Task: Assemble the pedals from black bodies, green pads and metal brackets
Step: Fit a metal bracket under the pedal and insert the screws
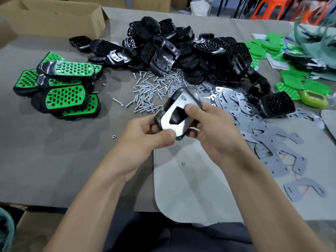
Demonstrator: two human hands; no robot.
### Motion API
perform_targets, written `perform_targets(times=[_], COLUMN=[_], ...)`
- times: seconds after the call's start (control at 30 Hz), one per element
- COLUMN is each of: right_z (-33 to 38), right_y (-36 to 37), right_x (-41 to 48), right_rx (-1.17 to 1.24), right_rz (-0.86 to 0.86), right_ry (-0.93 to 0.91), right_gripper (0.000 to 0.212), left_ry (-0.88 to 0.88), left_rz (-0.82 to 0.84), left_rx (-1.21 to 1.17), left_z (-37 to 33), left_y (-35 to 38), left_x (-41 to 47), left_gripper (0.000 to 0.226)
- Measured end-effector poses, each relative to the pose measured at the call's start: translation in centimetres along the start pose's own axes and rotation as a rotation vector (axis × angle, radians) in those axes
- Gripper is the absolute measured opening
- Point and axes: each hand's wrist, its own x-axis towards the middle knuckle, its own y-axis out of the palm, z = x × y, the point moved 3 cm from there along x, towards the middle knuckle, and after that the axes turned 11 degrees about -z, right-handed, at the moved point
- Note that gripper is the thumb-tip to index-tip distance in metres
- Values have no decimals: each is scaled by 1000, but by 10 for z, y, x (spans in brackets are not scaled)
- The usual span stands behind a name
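Both hands hold one pedal (179,113) above the table, back side up. A shiny metal bracket (175,116) lies on its black body, with a screw head at the far end. My left hand (145,133) grips the pedal's near-left corner, thumb on the bracket. My right hand (211,128) grips the right side, a fingertip pressing the bracket. Finished pedals with green pads (61,86) are stacked at the left. A heap of black bodies (183,55) lies at the back, loose green pads (291,77) at the right, grey brackets (258,124) spread right of my hands.
Loose screws and nuts (151,91) are scattered between the heap and my hands. A cardboard box (54,17) stands at the back left. A pale plastic sheet (190,188) lies under my hands. A single nut (114,136) lies left of my left hand.
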Motion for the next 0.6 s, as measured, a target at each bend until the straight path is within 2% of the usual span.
perform_targets(times=[0.07, 0.17, 0.2, 0.27, 0.3, 0.37, 0.43, 0.6], right_z=[-3, -3, -2, 3, 9, 15, 16, 19], right_y=[3, 5, 3, -4, -2, 9, 17, 18], right_x=[-1, -4, -5, -12, -18, -29, -36, -39], right_rx=[70, 121, 25, -283, -374, -459, -574, -658], right_rz=[-26, -122, -205, -423, -441, -298, -220, -255], right_ry=[48, 79, 22, -219, -355, -501, -557, -548], right_gripper=[23, 21, 21, 25, 23, 13, 5, 6], left_ry=[64, 120, 138, 151, 156, 184, 212, 258], left_rz=[-37, -205, -264, -363, -402, -429, -410, -493], left_rx=[-18, -46, -33, 15, 45, 69, 51, 174], left_z=[2, 2, 2, 4, 4, 4, 4, 2], left_y=[5, 10, 12, 14, 14, 13, 14, 12], left_x=[-2, -2, -3, -6, -7, -8, -9, -15], left_gripper=[41, 41, 38, 36, 37, 38, 35, 34])
